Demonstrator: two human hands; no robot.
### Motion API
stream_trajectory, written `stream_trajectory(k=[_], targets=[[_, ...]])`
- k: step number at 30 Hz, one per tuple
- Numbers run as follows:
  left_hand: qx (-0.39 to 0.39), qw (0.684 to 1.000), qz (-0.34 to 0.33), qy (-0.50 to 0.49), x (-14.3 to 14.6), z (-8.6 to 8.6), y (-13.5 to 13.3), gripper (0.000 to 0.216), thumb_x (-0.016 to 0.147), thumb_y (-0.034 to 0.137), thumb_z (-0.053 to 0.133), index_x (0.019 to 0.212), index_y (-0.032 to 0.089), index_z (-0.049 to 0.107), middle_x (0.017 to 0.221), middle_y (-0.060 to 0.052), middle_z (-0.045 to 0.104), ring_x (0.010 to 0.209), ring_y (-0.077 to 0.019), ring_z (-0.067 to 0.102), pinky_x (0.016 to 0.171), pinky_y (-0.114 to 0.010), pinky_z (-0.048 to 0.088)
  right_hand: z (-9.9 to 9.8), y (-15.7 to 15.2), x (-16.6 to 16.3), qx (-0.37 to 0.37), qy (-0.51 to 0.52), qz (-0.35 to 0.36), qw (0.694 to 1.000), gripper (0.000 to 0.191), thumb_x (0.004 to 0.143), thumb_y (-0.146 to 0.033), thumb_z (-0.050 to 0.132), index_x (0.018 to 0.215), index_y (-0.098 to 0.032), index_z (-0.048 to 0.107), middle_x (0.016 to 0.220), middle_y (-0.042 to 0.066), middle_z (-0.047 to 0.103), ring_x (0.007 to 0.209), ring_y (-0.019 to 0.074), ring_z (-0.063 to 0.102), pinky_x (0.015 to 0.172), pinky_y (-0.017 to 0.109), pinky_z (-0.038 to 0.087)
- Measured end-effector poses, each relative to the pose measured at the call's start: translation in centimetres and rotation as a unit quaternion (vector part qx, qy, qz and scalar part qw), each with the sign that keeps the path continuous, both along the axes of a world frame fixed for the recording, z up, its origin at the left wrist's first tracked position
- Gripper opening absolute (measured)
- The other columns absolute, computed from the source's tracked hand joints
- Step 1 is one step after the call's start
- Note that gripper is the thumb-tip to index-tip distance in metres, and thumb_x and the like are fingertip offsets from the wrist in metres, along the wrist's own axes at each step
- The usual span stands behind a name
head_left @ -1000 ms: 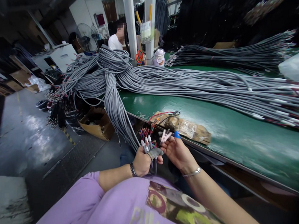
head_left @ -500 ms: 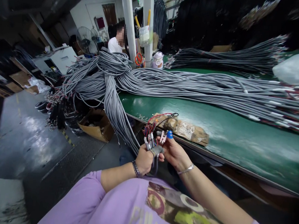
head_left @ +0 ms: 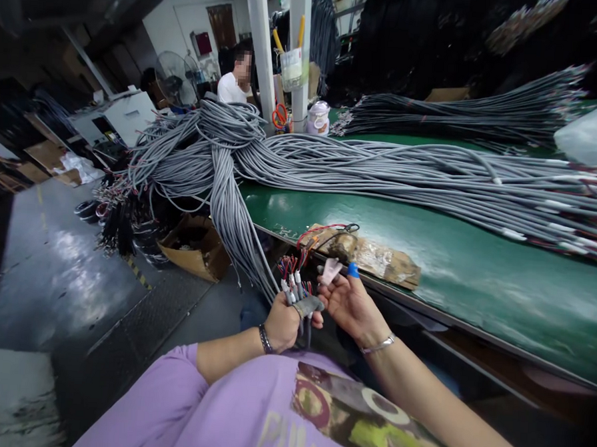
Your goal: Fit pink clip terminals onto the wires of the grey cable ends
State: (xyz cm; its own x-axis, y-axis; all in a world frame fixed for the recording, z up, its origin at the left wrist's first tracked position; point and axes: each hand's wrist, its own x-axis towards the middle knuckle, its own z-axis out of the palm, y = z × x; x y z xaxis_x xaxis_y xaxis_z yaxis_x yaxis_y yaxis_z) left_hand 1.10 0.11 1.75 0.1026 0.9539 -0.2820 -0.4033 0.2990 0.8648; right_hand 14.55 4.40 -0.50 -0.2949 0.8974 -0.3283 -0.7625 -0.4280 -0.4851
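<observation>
My left hand (head_left: pixel 282 323) is closed round a small bundle of grey cables (head_left: pixel 291 294) just in front of my shirt. White sleeves ring the cable ends, and thin red, blue and dark wires (head_left: pixel 287 267) fan out above. A grey wrap (head_left: pixel 309 307) covers the left thumb, which lies across the bundle. Close to its right, my right hand (head_left: pixel 350 309) is turned palm up with its fingers apart and slightly curled. Blue tape (head_left: pixel 353 270) is on its thumb, and a pale pink wrap (head_left: pixel 330 272) seems to be on a finger. Nothing else shows in that palm.
A long bunch of grey cables (head_left: pixel 381 168) lies across the green table (head_left: pixel 457 258) and hangs over its near edge. A taped wooden board (head_left: pixel 389 265) with red and black leads rests at that edge. Beyond are black cables (head_left: pixel 464 119), a cardboard box (head_left: pixel 194 251) and a seated person (head_left: pixel 231 86).
My right hand has moved slightly right, away from the cable bundle, and its fingers have opened. The left hand has shifted a little left, keeping its grip.
</observation>
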Motion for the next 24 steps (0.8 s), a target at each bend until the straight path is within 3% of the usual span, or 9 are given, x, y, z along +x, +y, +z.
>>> stream_trajectory(k=[7, 12, 15, 20, 24], targets=[[0.016, 1.0, 0.004, -0.015, 0.1, 0.3, 0.2, 0.035, 0.056, 0.041, 0.081, 0.064, 0.011, 0.065, 0.049, -0.002, 0.06, 0.043, -0.0108, 0.054, 0.046, -0.024, 0.047, 1.0, 0.3, 0.1, 0.037, -0.089, 0.011, 0.995, 0.028, 0.083, -0.049, 0.062, 0.081, -0.022, 0.068, 0.079, 0.003, 0.072, 0.062, 0.0127, 0.061, 0.057, 0.024, 0.05], [0.017, 1.0, 0.002, -0.005, 0.4, 0.2, 0.6, 0.036, 0.057, 0.042, 0.08, 0.061, 0.01, 0.064, 0.049, -0.002, 0.059, 0.044, -0.0108, 0.054, 0.05, -0.026, 0.049, 1.3, 0.5, 0.1, 0.028, -0.079, 0.003, 0.996, 0.03, 0.081, -0.051, 0.063, 0.078, -0.021, 0.067, 0.075, 0.001, 0.071, 0.056, 0.0114, 0.058, 0.051, 0.023, 0.049], [0.015, 1.0, -0.003, 0.002, 0.7, 0.0, 0.9, 0.037, 0.058, 0.043, 0.08, 0.064, 0.01, 0.065, 0.051, -0.003, 0.06, 0.048, -0.0132, 0.058, 0.054, -0.029, 0.052, 1.0, 0.8, 0.0, 0.014, -0.083, -0.01, 0.996, 0.028, 0.078, -0.048, 0.068, 0.076, -0.02, 0.067, 0.073, 0.001, 0.071, 0.059, 0.0122, 0.06, 0.054, 0.024, 0.051], [0.004, 1.0, -0.005, 0.012, 1.2, -0.4, 1.4, 0.04, 0.057, 0.045, 0.08, 0.068, 0.009, 0.064, 0.053, -0.004, 0.06, 0.05, -0.0148, 0.059, 0.054, -0.03, 0.052, 0.4, 1.1, -0.2, 0.055, -0.093, -0.016, 0.994, 0.032, 0.076, -0.051, 0.07, 0.085, -0.021, 0.067, 0.076, 0.004, 0.072, 0.063, 0.0183, 0.064, 0.055, 0.031, 0.051], [0.0, 1.0, -0.008, 0.012, 1.2, -0.6, 1.5, 0.04, 0.055, 0.044, 0.081, 0.067, 0.01, 0.064, 0.051, -0.002, 0.059, 0.048, -0.0138, 0.058, 0.053, -0.029, 0.052, 0.3, 0.8, -0.4, 0.037, -0.074, -0.018, 0.996, 0.033, 0.075, -0.053, 0.069, 0.079, -0.021, 0.067, 0.078, 0.004, 0.072, 0.062, 0.0162, 0.062, 0.056, 0.029, 0.051]])
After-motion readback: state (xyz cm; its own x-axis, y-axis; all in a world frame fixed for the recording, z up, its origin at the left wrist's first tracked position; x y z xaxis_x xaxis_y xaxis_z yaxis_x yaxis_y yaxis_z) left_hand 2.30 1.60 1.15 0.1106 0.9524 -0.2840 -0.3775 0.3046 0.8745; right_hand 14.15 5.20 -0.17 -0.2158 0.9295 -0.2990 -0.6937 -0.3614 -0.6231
